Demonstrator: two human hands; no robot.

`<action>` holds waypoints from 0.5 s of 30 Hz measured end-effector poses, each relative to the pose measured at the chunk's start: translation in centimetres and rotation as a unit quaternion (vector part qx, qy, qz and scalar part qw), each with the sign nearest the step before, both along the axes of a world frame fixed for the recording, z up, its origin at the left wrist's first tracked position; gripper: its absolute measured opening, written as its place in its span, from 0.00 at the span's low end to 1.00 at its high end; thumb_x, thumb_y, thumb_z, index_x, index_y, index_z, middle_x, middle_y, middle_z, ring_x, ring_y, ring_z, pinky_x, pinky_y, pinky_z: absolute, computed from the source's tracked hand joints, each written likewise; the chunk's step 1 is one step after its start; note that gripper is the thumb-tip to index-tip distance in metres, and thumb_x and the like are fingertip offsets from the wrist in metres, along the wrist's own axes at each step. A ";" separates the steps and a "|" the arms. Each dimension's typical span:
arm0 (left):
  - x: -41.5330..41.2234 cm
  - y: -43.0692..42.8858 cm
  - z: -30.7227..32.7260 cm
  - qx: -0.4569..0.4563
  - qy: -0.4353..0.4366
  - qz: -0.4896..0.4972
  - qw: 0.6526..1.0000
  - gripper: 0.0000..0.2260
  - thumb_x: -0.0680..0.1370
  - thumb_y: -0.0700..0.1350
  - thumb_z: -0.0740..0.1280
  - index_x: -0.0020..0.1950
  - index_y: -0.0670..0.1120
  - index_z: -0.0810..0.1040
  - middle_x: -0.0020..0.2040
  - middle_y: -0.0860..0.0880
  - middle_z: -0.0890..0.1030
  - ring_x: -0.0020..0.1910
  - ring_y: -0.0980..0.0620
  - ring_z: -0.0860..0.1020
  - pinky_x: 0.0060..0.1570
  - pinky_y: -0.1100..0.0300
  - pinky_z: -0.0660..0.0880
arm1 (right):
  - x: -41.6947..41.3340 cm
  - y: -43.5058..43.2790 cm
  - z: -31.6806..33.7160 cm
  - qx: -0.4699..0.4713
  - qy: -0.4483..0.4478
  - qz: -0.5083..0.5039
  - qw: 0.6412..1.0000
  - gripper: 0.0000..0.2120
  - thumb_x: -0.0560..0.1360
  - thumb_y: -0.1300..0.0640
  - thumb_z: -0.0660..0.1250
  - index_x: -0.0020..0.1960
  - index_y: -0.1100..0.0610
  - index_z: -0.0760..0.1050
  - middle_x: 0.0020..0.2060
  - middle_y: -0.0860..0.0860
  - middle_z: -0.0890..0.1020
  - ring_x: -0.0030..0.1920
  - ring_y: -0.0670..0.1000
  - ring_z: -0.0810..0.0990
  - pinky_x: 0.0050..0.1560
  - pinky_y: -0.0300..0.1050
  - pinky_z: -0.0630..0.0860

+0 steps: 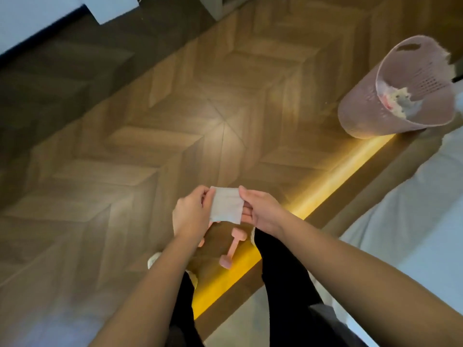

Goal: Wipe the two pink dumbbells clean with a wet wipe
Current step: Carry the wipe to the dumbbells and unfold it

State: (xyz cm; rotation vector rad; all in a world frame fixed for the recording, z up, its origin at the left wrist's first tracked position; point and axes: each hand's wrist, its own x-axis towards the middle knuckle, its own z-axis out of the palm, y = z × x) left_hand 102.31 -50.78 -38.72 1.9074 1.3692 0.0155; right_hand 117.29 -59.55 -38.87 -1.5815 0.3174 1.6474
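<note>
A pale grey wet wipe (226, 205) is stretched flat between my two hands, well above the floor. My left hand (191, 214) pinches its left edge and my right hand (260, 211) pinches its right edge. Below them a pink dumbbell (233, 247) lies on the wooden floor between my legs. Only a pink sliver of the second dumbbell (201, 242) shows, the rest being hidden behind my left wrist.
A pink perforated waste basket (375, 116) with crumpled paper inside stands at the right, by a bed with white bedding (413, 209). A glowing yellow strip (333, 186) runs along the bed base. My black-trousered legs (283, 269) flank the dumbbells. White furniture (37, 18) is at the top left.
</note>
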 end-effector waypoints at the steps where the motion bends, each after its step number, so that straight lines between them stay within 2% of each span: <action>1: 0.1 -0.3 -2.0 -0.003 0.004 0.008 1.000 0.10 0.83 0.53 0.61 0.44 0.53 0.74 0.33 0.57 0.75 0.33 0.56 0.75 0.29 0.60 0.65 | 0.2 -0.2 -2.2 -0.005 0.004 0.005 1.000 0.12 0.81 0.51 0.64 0.59 0.58 0.76 0.43 0.53 0.87 0.45 0.49 0.87 0.39 0.43 0.82; 4: -0.2 -0.6 -9.5 0.007 0.001 0.019 1.000 0.09 0.83 0.53 0.62 0.45 0.53 0.74 0.33 0.59 0.73 0.32 0.59 0.74 0.29 0.64 0.64 | 0.4 -0.1 -9.3 -0.008 0.020 0.022 1.000 0.10 0.80 0.51 0.65 0.57 0.56 0.76 0.44 0.52 0.87 0.46 0.49 0.87 0.39 0.43 0.82; 9: -1.8 -0.9 -21.8 0.014 -0.013 0.052 0.998 0.11 0.83 0.51 0.63 0.48 0.47 0.80 0.33 0.59 0.74 0.33 0.60 0.74 0.29 0.64 0.63 | -0.9 0.6 -21.4 0.031 0.015 0.038 0.999 0.10 0.81 0.53 0.63 0.57 0.59 0.76 0.45 0.53 0.87 0.46 0.49 0.87 0.41 0.44 0.83; 11: -1.7 -0.4 -23.8 0.008 -0.041 0.068 0.997 0.12 0.83 0.50 0.63 0.48 0.45 0.81 0.35 0.55 0.77 0.34 0.59 0.75 0.30 0.64 0.64 | -0.4 1.5 -23.1 0.038 0.003 0.058 0.998 0.10 0.82 0.53 0.63 0.56 0.59 0.76 0.43 0.53 0.87 0.44 0.49 0.87 0.41 0.44 0.83; 15: -3.4 -1.0 -28.5 0.053 -0.103 0.132 0.984 0.11 0.83 0.48 0.64 0.46 0.43 0.81 0.34 0.53 0.78 0.33 0.57 0.76 0.30 0.61 0.69 | -1.3 3.5 -27.5 0.089 -0.026 0.131 0.987 0.09 0.82 0.54 0.61 0.53 0.58 0.77 0.38 0.51 0.87 0.39 0.47 0.86 0.38 0.41 0.82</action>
